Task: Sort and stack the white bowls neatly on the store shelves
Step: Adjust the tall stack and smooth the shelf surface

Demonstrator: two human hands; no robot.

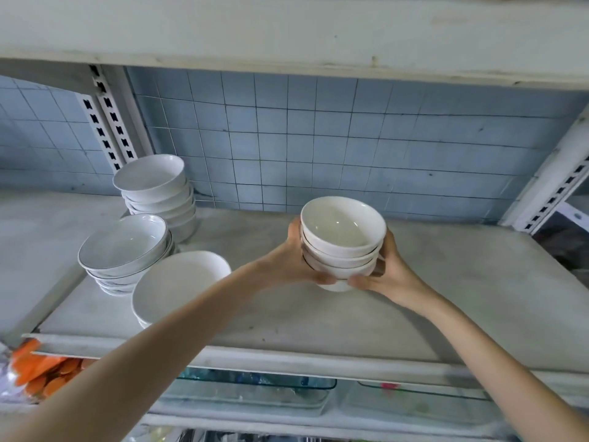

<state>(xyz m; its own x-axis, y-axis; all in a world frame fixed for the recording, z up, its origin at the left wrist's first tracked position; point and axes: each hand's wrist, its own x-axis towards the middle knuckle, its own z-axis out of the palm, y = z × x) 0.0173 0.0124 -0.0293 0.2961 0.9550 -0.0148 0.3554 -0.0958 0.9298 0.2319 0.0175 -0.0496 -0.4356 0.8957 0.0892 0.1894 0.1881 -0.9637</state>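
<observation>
At frame centre, our left hand (298,250) and right hand (387,266) clasp a stack of small white bowls (342,240) above the shelf (446,298); uneven grip could tip it.

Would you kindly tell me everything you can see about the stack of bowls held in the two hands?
The stack of bowls is about four small round white bowls nested mouth up, glossy like glazed ceramic, and the top one is empty. It stands upright over the middle of the shelf, to the right of the other stacks. The left hand and right hand grip its sides, with fingertips curling under the lowest bowl. Whether its base touches the shelf cannot be told.
</observation>
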